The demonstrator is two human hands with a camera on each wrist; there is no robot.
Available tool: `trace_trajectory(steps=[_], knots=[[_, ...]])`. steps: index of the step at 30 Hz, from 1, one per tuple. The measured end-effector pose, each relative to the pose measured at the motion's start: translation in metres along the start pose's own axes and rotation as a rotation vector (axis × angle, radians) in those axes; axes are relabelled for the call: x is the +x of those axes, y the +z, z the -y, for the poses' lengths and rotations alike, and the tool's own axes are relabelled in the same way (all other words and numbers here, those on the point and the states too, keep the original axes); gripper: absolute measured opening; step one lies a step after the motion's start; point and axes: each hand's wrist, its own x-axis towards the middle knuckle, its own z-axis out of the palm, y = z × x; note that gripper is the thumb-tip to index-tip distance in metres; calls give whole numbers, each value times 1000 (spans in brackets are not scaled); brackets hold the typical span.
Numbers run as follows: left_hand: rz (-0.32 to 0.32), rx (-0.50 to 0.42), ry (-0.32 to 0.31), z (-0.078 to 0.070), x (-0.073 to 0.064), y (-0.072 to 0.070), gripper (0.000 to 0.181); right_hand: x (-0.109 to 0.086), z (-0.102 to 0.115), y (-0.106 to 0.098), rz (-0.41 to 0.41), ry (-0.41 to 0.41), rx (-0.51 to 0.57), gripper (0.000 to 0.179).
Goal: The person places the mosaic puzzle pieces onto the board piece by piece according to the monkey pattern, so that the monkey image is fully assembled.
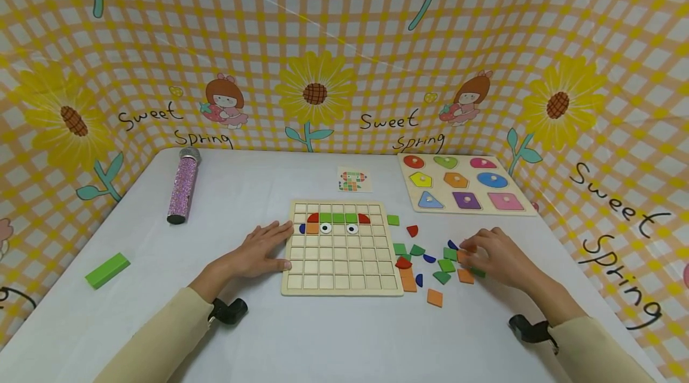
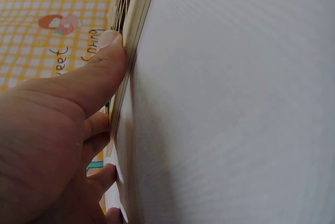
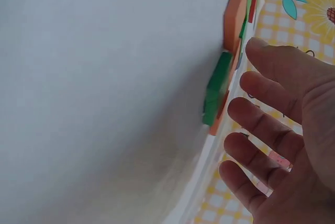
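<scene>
A wooden grid board (image 1: 350,294) lies on the white table. Near its top is a row of green squares (image 1: 338,218) between two red quarter-rounds (image 1: 363,219). Below them sit a blue half-round (image 1: 302,228), an orange square (image 1: 313,228) and two eye tiles (image 1: 352,229). My left hand (image 1: 261,251) touches the board's left edge with thumb and fingers spread. Over the loose tiles at the right, my right hand (image 1: 497,258) hovers with fingers loosely bent. In the right wrist view nothing shows between those fingers, and green (image 3: 217,90) and orange tiles (image 3: 235,14) lie beyond them.
Several loose tiles, among them an orange square (image 1: 435,298), lie right of the board. A pattern card (image 1: 354,179) lies behind it. A knobbed shape puzzle (image 1: 406,188) is at back right, a glittery microphone (image 1: 183,188) at back left. A green block (image 1: 107,270) lies far left.
</scene>
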Motion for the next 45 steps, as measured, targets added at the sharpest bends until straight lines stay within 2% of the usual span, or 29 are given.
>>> trace_trajectory(steps=[16, 22, 29, 38, 45], knots=[[3, -2, -6, 5, 2, 3, 78, -1, -9, 6, 9, -21, -54, 24], [-1, 2, -5, 5, 3, 3, 77, 2, -4, 2, -7, -24, -40, 24], [-2, -2, -6, 5, 3, 3, 77, 14, 20, -3, -35, -62, 23, 21], [1, -1, -3, 5, 3, 3, 77, 41, 62, 5, -31, -89, 52, 22], [-1, -5, -3, 5, 2, 2, 77, 66, 91, 10, -58, -212, 25, 25]])
